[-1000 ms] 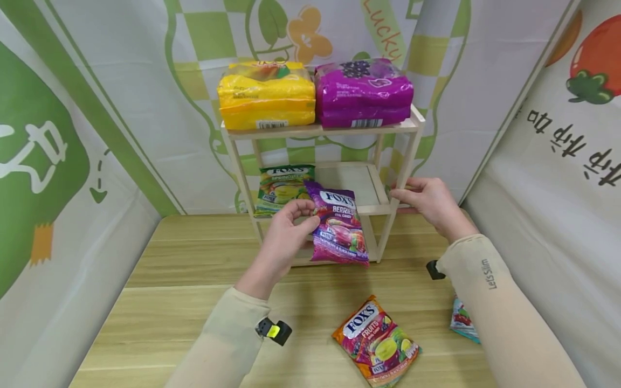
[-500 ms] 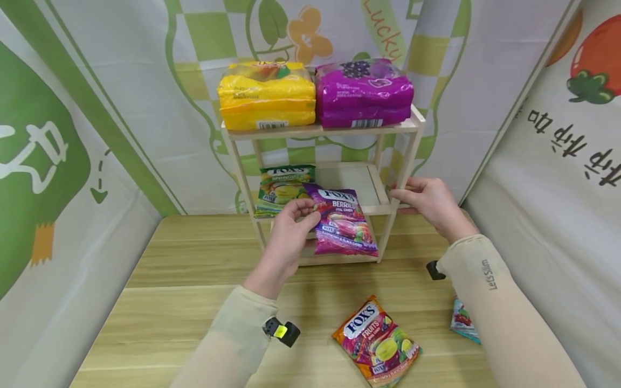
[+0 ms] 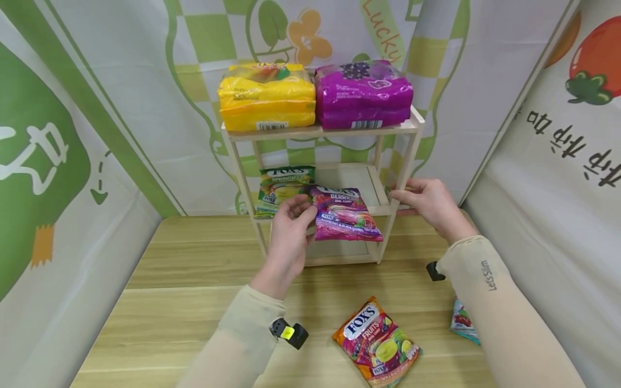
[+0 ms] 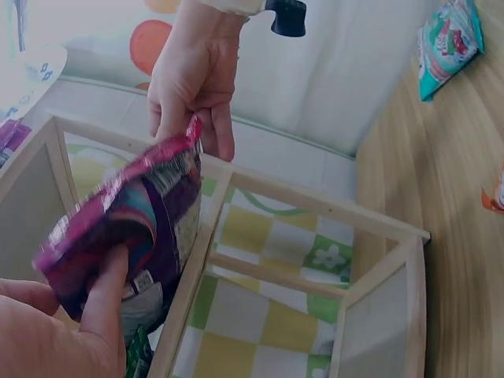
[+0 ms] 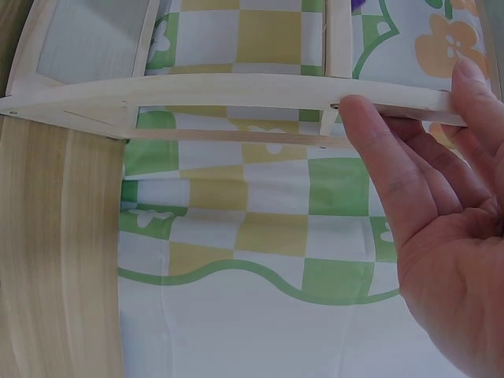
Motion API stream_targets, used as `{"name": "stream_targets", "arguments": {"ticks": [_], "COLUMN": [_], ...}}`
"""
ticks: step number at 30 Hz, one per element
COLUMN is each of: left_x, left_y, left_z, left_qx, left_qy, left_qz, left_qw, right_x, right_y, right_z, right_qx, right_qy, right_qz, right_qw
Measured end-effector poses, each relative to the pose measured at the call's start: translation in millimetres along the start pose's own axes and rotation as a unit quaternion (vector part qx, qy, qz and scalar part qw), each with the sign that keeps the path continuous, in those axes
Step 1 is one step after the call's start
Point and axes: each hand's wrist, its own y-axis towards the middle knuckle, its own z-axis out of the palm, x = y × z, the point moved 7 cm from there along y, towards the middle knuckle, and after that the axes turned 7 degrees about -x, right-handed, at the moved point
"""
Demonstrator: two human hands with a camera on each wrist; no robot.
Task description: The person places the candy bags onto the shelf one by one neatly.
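Note:
The left hand (image 3: 290, 231) pinches the left edge of a purple Fox's Berries bag (image 3: 345, 214), held tilted at the front of the middle shelf. In the left wrist view the thumb lies on that purple bag (image 4: 169, 213). A green Fox's bag (image 3: 283, 186) rests on the middle shelf's left side, partly behind the hand. The right hand (image 3: 432, 205) holds the right front post of the wooden rack (image 3: 411, 148); in the right wrist view the right hand (image 5: 441, 189) has its fingers along that post (image 5: 236, 90).
A yellow pack (image 3: 267, 99) and a purple pack (image 3: 364, 96) sit on the top shelf. An orange Fox's Fruits bag (image 3: 377, 342) lies on the wooden table (image 3: 194, 302). A teal bag (image 3: 463, 322) lies partly under the right forearm.
The purple Berries bag's lower end has swung up and toward the rack, so it lies flatter. The left hand has shifted slightly forward and right. The right hand has stayed in place.

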Motion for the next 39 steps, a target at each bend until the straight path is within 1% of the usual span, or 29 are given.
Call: {"name": "stream_targets", "arguments": {"ticks": [4,7,9,10,11,13,15,17,19,21,24,27,28,30,32,34,37,39], "left_x": [-2.1,-3.8,-4.8,-5.3,-5.8,-6.9,-8.3,-9.2,-10.0,-10.4,-11.2,-12.9,-13.7,-15.5,-17.3,-18.3,-19.0,-19.7], "left_y": [-4.2,-8.0,-10.9,-12.3,-13.9,-16.4,-18.8,-21.1,-23.3,-25.1,-27.2,-29.6,-30.6,-33.1,-35.8,-38.4,-41.6,-43.6], "left_z": [4.0,7.4,8.5,9.1,9.8,11.2,14.1,17.3,20.1,22.0,23.5,25.7,26.5,28.0,29.3,30.2,31.2,31.7], "left_qx": [0.01,0.025,0.032,0.037,0.043,0.052,0.065,0.074,0.077,0.073,0.055,0.047,0.047,0.047,0.044,0.037,0.019,0.008], "left_qy": [-0.037,-0.062,-0.059,-0.055,-0.047,-0.009,0.029,0.075,0.116,0.155,0.203,0.239,0.249,0.274,0.302,0.335,0.385,0.408], "left_qz": [0.006,0.015,0.027,0.038,0.05,0.083,0.121,0.159,0.194,0.226,0.272,0.318,0.336,0.373,0.411,0.448,0.492,0.518], "left_qw": [0.9992,0.9977,0.9973,0.9971,0.9967,0.9952,0.9901,0.9817,0.971,0.9589,0.939,0.916,0.9072,0.8854,0.859,0.8281,0.7805,0.7517], "right_x": [1,1,1,1,1,1,0,1,1,1,1,1,1,1,0,0,0,1], "right_y": [-0.6,-1.0,-0.7,-0.6,-0.4,0.0,0.0,0.0,-0.2,-0.5,-0.8,-0.7,-0.6,-0.7,-0.7,-0.8,-1.1,-1.3], "right_z": [0,0,1,1,1,1,1,1,0,0,0,0,0,0,0,0,0,0], "right_qx": [0.001,0.001,0.001,0.0,0.0,0.0,0.0,0.0,0.001,0.002,0.004,0.004,0.004,0.003,0.002,0.002,0.001,0.002], "right_qy": [0.001,0.0,0.0,0.0,-0.001,0.001,0.001,0.002,0.002,0.001,0.0,0.0,0.0,0.0,0.0,0.0,0.0,0.0], "right_qz": [-0.004,-0.007,-0.008,-0.008,-0.008,-0.008,-0.007,-0.005,-0.003,-0.001,0.001,0.001,0.001,0.001,0.002,0.003,0.004,0.003], "right_qw": [1.0,1.0,1.0,1.0,1.0,1.0,1.0,1.0,1.0,1.0,1.0,1.0,1.0,1.0,1.0,1.0,1.0,1.0]}}
